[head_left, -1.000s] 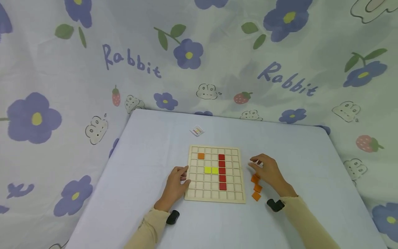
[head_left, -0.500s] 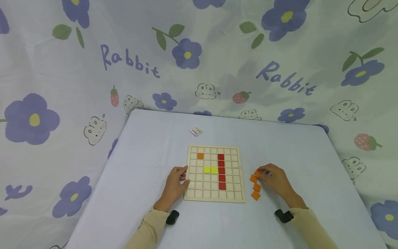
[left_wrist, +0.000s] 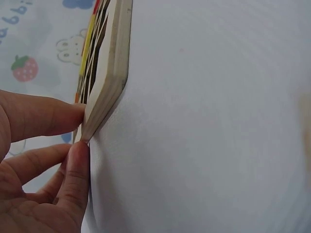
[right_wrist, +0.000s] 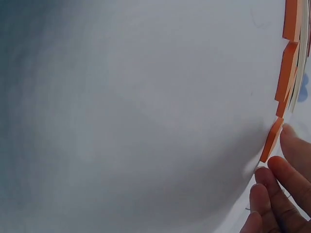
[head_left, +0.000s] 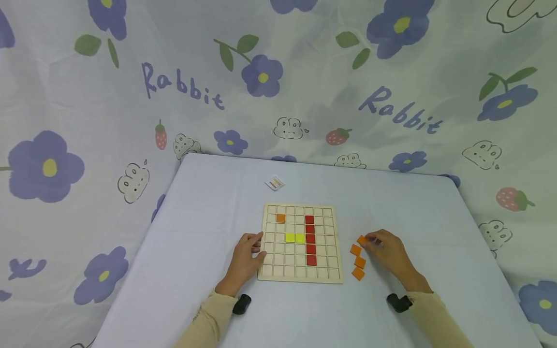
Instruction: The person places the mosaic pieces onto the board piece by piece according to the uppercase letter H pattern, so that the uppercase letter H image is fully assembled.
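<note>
A wooden grid board (head_left: 278,270) lies on the white table. It bears one orange tile (head_left: 281,218), two adjoining yellow tiles (head_left: 290,238) and a column of several red tiles (head_left: 310,239). My left hand (head_left: 244,258) touches the board's left edge with thumb and fingertips; the left wrist view shows these fingers against the board's side (left_wrist: 109,73). To the right of the board, several loose orange tiles (head_left: 359,262) form a crooked line. My right hand (head_left: 389,251) pinches the farthest one, an orange tile (right_wrist: 272,140), between thumb and finger at table level.
A small printed card (head_left: 275,182) lies behind the board, showing a coloured pattern too small to read. A patterned cloth (head_left: 304,106) with flowers and rabbits hangs behind the table (head_left: 209,193). Black wrist devices (head_left: 241,304) sit by both sleeves.
My right hand has come from above, beside the board, back and down to the farthest loose orange tile, uncovering the others. The left hand stays at the board's edge.
</note>
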`<state>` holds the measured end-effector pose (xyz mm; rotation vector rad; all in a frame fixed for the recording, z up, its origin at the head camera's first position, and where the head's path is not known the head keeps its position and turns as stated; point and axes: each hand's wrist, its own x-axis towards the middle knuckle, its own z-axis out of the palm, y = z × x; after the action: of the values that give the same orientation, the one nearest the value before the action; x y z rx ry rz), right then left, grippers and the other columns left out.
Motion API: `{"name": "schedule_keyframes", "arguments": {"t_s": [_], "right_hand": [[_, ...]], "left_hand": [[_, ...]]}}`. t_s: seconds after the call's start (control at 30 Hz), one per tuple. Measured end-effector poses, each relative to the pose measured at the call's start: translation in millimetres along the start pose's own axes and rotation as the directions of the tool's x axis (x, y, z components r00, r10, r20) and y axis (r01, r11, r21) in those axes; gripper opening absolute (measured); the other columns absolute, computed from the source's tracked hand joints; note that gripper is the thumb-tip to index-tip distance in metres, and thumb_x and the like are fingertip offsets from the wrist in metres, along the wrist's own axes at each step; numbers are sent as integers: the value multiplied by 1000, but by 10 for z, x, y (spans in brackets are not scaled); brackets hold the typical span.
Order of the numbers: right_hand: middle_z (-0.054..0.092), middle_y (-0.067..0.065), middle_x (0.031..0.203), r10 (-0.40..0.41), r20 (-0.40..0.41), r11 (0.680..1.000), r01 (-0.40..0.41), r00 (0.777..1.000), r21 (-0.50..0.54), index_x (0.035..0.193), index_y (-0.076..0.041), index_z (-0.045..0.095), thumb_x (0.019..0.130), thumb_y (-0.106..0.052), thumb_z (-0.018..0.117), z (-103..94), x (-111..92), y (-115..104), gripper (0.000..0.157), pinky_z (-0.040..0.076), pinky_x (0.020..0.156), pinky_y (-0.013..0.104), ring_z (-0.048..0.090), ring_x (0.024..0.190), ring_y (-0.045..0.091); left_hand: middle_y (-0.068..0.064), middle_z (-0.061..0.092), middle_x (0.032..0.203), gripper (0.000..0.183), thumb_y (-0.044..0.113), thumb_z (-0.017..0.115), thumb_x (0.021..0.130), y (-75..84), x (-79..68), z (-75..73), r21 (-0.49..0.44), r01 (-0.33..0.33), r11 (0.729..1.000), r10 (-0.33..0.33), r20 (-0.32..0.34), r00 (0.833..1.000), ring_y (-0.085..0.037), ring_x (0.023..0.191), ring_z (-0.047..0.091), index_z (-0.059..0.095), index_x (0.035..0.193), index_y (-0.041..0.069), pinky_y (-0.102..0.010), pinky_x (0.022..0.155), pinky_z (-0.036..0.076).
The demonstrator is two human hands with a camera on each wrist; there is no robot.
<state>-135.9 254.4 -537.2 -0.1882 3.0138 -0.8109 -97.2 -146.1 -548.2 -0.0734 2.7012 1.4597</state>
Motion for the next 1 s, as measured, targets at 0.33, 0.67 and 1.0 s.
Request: {"name": "schedule_keyframes", "arguments": {"t_s": [0.33,0.67,1.0], "right_hand": [[70,12,103,-16,-15,1000,15,1000,-18,107,-2,75,85,-18,81,0,-11,11,29,50,74,32,63,90,24],[69,12,101,-50,-43,999,49,998,-15,107,0,74,85,-12,80,28,-14,36,26,50,72,31,63,89,24],[69,13,99,-80,-66,996,77,995,-50,109,1,73,86,-14,79,54,-1,43,28,52,71,34,64,86,24]], "left_hand": [[-14,57,122,56,-2,72,87,4,5,-8,10,-2,1000,2,-1,1000,-22,103,64,56,141,0,-33,90,57],[-14,57,122,56,-2,72,87,2,-2,-11,4,-5,1000,5,5,1000,-22,103,64,55,141,0,-33,90,57],[-15,57,120,56,-4,73,85,3,-3,3,-12,-20,1000,19,-7,1000,-22,102,64,57,139,-2,-33,89,57]]}}
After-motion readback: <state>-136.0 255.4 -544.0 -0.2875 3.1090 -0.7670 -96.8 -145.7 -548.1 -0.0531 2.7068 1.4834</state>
